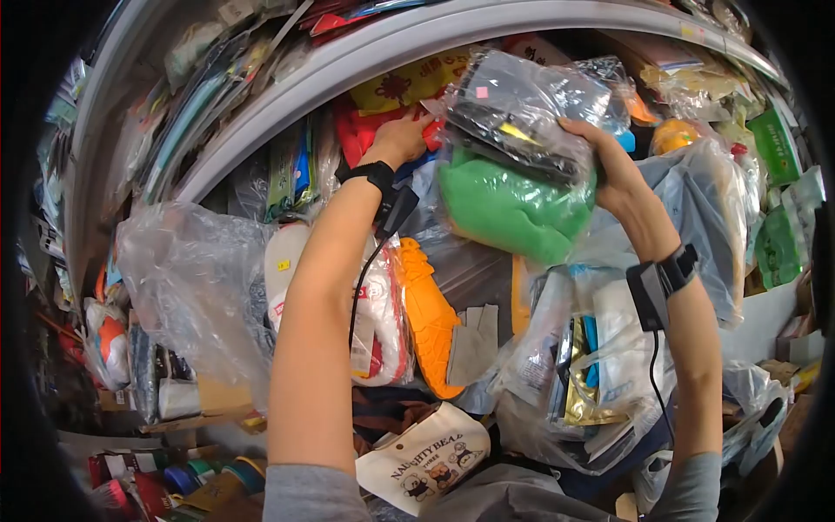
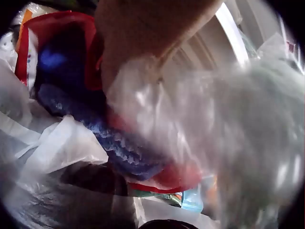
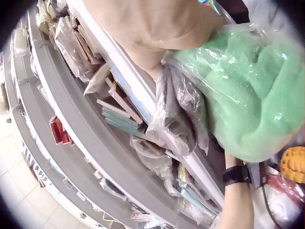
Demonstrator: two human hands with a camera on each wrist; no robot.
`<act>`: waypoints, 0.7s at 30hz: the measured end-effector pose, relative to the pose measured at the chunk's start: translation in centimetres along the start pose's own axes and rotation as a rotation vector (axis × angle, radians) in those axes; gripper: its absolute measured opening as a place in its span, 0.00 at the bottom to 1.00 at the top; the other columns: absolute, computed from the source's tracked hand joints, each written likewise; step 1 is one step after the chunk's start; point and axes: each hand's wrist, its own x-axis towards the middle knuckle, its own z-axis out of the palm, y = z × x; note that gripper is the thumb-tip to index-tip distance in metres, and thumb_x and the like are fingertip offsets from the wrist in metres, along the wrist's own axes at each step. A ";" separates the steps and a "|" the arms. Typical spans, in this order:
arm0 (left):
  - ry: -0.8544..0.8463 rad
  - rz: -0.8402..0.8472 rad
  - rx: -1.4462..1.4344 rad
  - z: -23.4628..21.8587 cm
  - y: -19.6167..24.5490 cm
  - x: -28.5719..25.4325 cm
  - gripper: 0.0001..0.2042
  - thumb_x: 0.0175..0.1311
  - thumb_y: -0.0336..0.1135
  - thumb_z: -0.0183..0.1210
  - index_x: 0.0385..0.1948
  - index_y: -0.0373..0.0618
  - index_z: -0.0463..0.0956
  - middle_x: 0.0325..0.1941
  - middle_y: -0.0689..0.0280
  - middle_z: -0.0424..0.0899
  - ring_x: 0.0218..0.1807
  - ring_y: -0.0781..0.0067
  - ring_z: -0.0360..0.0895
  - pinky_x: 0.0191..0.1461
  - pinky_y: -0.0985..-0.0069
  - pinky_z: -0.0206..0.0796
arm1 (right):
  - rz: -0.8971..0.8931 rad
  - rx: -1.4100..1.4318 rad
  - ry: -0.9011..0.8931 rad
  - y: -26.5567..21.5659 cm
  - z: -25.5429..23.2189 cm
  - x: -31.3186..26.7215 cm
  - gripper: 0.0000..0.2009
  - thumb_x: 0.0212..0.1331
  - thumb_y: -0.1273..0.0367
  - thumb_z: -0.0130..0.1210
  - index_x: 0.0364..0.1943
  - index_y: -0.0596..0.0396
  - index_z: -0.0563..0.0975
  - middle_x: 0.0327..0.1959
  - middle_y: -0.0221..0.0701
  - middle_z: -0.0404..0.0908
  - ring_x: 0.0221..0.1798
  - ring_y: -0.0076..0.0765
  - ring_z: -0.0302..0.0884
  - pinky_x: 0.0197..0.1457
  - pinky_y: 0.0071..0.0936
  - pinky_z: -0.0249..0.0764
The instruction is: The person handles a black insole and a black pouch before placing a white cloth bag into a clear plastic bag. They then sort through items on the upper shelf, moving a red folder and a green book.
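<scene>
The right hand (image 1: 619, 170) grips the green packet (image 1: 517, 209) in the upper centre of the head view, its fingers curled round the right edge, perhaps because slippery clear film holds better at a rim than across the soft, fluffy-looking filling. A dark packet (image 1: 509, 143) lies against its upper side, likely kept there by the same grasp. Left of these, the left hand (image 1: 397, 143) reaches to a red bag (image 1: 350, 123), seemingly to steady or spread it; blurred film crosses the left wrist view, so I cannot tell whether its fingers pinch anything or how far they part. That view shows a dark blue fabric (image 2: 71, 59) within the red bag's outline. The grey shelf edge (image 1: 300, 94) curves above, goods packed upright behind it, presumably to save room. For writing, the cream pouch (image 1: 426, 457) at the bottom centre reads "NAUGHTY BEAR" with "THREE" beneath, over little cartoon bears. A yellow panel (image 1: 409, 83) at the top bears a red knot emblem and printed characters, and a small yellow sticker (image 1: 283, 264) sits left of centre, near the left forearm
</scene>
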 end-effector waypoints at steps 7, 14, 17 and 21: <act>-0.014 -0.040 -0.115 0.0 -1.2 -0.7 0.21 0.58 0.43 0.52 0.53 0.51 0.74 0.54 0.49 0.76 0.51 0.49 0.78 0.51 0.59 0.72 | -0.017 -0.124 -0.016 -3.2 4.0 6.9 0.12 0.56 0.66 0.60 0.42 0.55 0.79 0.38 0.34 0.83 0.36 0.33 0.82 0.43 0.34 0.82; 0.033 0.015 -0.095 -0.6 0.4 -1.8 0.16 0.55 0.36 0.52 0.45 0.44 0.79 0.50 0.49 0.79 0.51 0.51 0.78 0.52 0.60 0.71 | -0.081 0.166 -0.157 -4.0 1.6 15.9 0.16 0.52 0.69 0.60 0.43 0.63 0.76 0.41 0.41 0.82 0.42 0.41 0.81 0.50 0.36 0.78; -0.012 -0.006 -0.056 -1.1 1.1 -2.6 0.24 0.57 0.38 0.50 0.59 0.50 0.70 0.67 0.49 0.63 0.62 0.50 0.69 0.61 0.61 0.65 | -1.102 -1.159 0.051 -1.3 -1.3 19.0 0.18 0.54 0.71 0.53 0.51 0.57 0.73 0.48 0.37 0.81 0.50 0.35 0.78 0.59 0.26 0.69; 0.044 0.018 -0.032 -0.6 1.4 -2.4 0.35 0.57 0.36 0.47 0.71 0.60 0.49 0.70 0.50 0.58 0.66 0.52 0.64 0.64 0.63 0.62 | -0.341 0.343 -0.008 0.6 7.1 20.5 0.18 0.64 0.61 0.39 0.49 0.55 0.75 0.52 0.35 0.79 0.54 0.41 0.75 0.62 0.38 0.68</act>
